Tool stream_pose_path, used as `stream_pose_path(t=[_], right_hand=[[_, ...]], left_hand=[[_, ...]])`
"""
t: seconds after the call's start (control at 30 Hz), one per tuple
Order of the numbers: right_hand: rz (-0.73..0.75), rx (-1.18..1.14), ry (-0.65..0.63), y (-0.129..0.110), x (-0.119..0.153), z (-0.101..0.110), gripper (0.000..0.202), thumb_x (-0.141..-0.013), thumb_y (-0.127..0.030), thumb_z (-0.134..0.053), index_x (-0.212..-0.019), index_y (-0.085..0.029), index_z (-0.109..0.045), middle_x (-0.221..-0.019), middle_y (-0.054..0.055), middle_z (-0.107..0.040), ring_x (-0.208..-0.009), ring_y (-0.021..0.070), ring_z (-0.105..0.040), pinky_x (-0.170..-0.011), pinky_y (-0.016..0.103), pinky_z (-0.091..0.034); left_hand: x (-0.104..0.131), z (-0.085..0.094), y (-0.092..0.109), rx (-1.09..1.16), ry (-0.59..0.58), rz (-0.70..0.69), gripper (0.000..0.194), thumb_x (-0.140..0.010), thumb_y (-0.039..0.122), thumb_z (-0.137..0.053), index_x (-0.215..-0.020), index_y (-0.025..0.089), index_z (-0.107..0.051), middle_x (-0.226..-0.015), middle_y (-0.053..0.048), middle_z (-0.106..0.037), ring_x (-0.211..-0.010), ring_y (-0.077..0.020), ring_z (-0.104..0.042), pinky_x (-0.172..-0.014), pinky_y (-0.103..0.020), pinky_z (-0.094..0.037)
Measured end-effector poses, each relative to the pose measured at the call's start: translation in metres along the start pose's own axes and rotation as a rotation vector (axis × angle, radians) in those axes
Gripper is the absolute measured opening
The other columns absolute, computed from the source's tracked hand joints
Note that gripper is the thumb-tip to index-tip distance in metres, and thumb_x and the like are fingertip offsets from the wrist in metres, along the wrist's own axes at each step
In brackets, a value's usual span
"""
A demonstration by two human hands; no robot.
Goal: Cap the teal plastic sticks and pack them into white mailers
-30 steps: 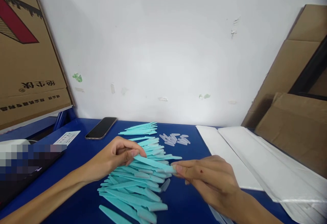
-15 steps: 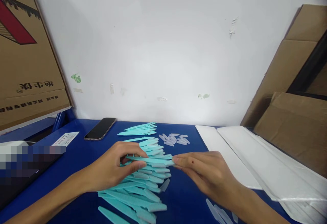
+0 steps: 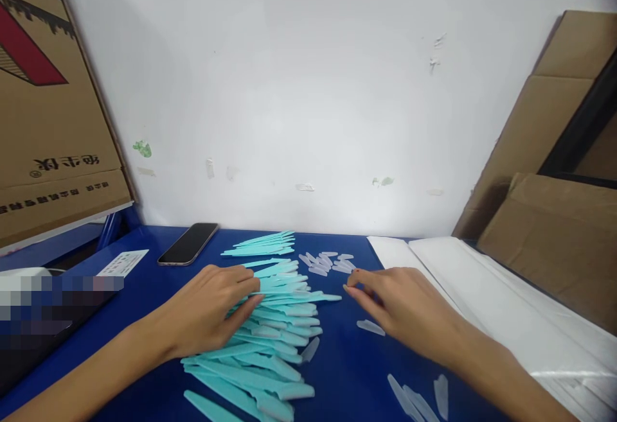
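Note:
Many slim teal pieces (image 3: 270, 377) lie in a long heap on the blue table (image 3: 337, 345), most with thicker ends to the right. My left hand (image 3: 216, 306) is over the heap's left side, thumb and fingers closed on one teal piece whose narrow bare tip points right. My right hand (image 3: 395, 300) is just right of that tip, apart from it, fingertips pinched; whatever they may hold is too small to make out. Beneath my right hand lies a translucent sleeve (image 3: 371, 327). Another sleeve (image 3: 311, 349) rests beside the heap.
Small translucent sleeves (image 3: 328, 261) form a cluster behind, with more (image 3: 414, 403) at the front right. A fan of teal pieces (image 3: 263, 243) and a phone (image 3: 189, 243) lie farther back. White sheets (image 3: 482, 300) cover the right; cardboard (image 3: 554, 229) stands beyond.
My right hand has moved right, away from the teal piece. That piece now shows a thin tip where my fingers were. A translucent sleeve now lies below my right hand.

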State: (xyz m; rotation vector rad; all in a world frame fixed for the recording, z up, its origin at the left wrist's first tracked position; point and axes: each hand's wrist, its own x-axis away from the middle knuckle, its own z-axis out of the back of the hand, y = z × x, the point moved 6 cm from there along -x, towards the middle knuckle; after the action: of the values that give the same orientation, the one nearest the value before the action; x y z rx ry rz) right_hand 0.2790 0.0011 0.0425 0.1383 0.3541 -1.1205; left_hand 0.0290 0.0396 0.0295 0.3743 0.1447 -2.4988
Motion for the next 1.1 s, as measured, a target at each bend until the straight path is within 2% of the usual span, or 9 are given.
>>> stream_pose_path(t=[0.17,0.27,0.33,0.47,0.6,0.7,0.83,0.97,1.1], right_hand=[[-0.045,-0.145,-0.256,0.023,0.006,-0.008,0.003,-0.088,-0.033,-0.072,-0.089,-0.032,-0.074,-0.069,-0.004,-0.075,-0.06,0.0195,-0.068,-0.052,0.027,-0.036],[-0.077,-0.191,-0.335,0.031,0.011,-0.014,0.012,-0.08,-0.029,-0.08,-0.09,-0.033,-0.075,-0.073,-0.005,-0.076,-0.064,0.0203,-0.07,-0.052,0.026,-0.037],[-0.071,-0.209,-0.359,0.031,0.013,-0.018,0.011,-0.081,-0.023,-0.077,-0.087,-0.032,-0.074,-0.071,-0.005,-0.075,-0.064,0.0198,-0.069,-0.052,0.026,-0.038],[-0.022,-0.272,-0.326,0.023,0.014,-0.02,0.016,-0.089,-0.016,-0.065,-0.078,-0.027,-0.07,-0.075,-0.003,-0.075,-0.07,0.018,-0.068,-0.058,0.026,-0.04],[0.018,-0.279,-0.317,0.013,0.012,-0.02,0.014,-0.095,-0.016,-0.057,-0.088,-0.026,-0.064,-0.086,-0.003,-0.073,-0.077,0.0169,-0.067,-0.065,0.027,-0.04],[0.035,-0.249,-0.327,0.007,0.01,-0.021,0.013,-0.099,-0.017,-0.051,-0.09,-0.025,-0.057,-0.087,-0.004,-0.07,-0.072,0.0155,-0.062,-0.063,0.027,-0.037],[0.076,-0.217,-0.291,0.001,0.009,-0.022,0.009,-0.104,-0.023,-0.043,-0.098,-0.026,-0.049,-0.084,-0.004,-0.066,-0.066,0.0158,-0.057,-0.059,0.027,-0.034],[0.087,-0.185,-0.285,-0.002,0.009,-0.025,0.01,-0.106,-0.028,-0.04,-0.102,-0.027,-0.049,-0.084,-0.004,-0.067,-0.068,0.0174,-0.059,-0.059,0.028,-0.033],[0.111,-0.162,-0.256,-0.005,0.008,-0.024,0.011,-0.106,-0.028,-0.043,-0.107,-0.028,-0.054,-0.098,-0.002,-0.069,-0.075,0.0186,-0.065,-0.064,0.029,-0.039]], left_hand=[[-0.001,0.002,0.004,-0.047,-0.003,-0.018,0.028,-0.099,0.026,-0.043,-0.08,0.018,-0.061,-0.077,-0.006,-0.057,-0.072,-0.0206,-0.048,-0.059,-0.032,-0.032],[-0.002,0.005,0.001,-0.038,-0.014,0.0,0.027,-0.1,0.03,-0.044,-0.085,0.018,-0.063,-0.083,-0.006,-0.06,-0.077,-0.0212,-0.049,-0.065,-0.033,-0.037],[-0.004,0.008,-0.007,-0.006,0.024,0.046,0.031,-0.103,0.033,-0.041,-0.089,0.019,-0.065,-0.087,-0.007,-0.063,-0.08,-0.021,-0.051,-0.067,-0.032,-0.039],[-0.003,0.006,-0.042,0.006,0.119,0.235,0.038,-0.103,0.041,-0.039,-0.094,0.019,-0.068,-0.095,-0.008,-0.067,-0.089,-0.0236,-0.055,-0.074,-0.033,-0.045],[0.003,-0.009,-0.084,0.062,0.083,0.343,0.044,-0.103,0.045,-0.034,-0.104,0.02,-0.07,-0.11,-0.009,-0.068,-0.105,-0.0263,-0.059,-0.089,-0.037,-0.047],[0.005,-0.02,-0.104,0.098,0.026,0.343,0.043,-0.102,0.045,-0.037,-0.104,0.021,-0.073,-0.108,-0.007,-0.07,-0.101,-0.0247,-0.065,-0.088,-0.034,-0.05],[0.005,-0.028,-0.114,0.093,-0.001,0.347,0.034,-0.096,0.048,-0.051,-0.101,0.022,-0.073,-0.1,-0.005,-0.072,-0.088,-0.023,-0.067,-0.074,-0.03,-0.05],[0.003,-0.03,-0.113,0.055,-0.008,0.329,0.028,-0.098,0.04,-0.048,-0.092,0.022,-0.068,-0.097,-0.005,-0.069,-0.086,-0.0223,-0.066,-0.073,-0.03,-0.047],[0.002,-0.033,-0.11,0.003,-0.016,0.295,0.027,-0.099,0.033,-0.04,-0.091,0.02,-0.063,-0.097,-0.006,-0.065,-0.08,-0.0207,-0.064,-0.069,-0.03,-0.044]])
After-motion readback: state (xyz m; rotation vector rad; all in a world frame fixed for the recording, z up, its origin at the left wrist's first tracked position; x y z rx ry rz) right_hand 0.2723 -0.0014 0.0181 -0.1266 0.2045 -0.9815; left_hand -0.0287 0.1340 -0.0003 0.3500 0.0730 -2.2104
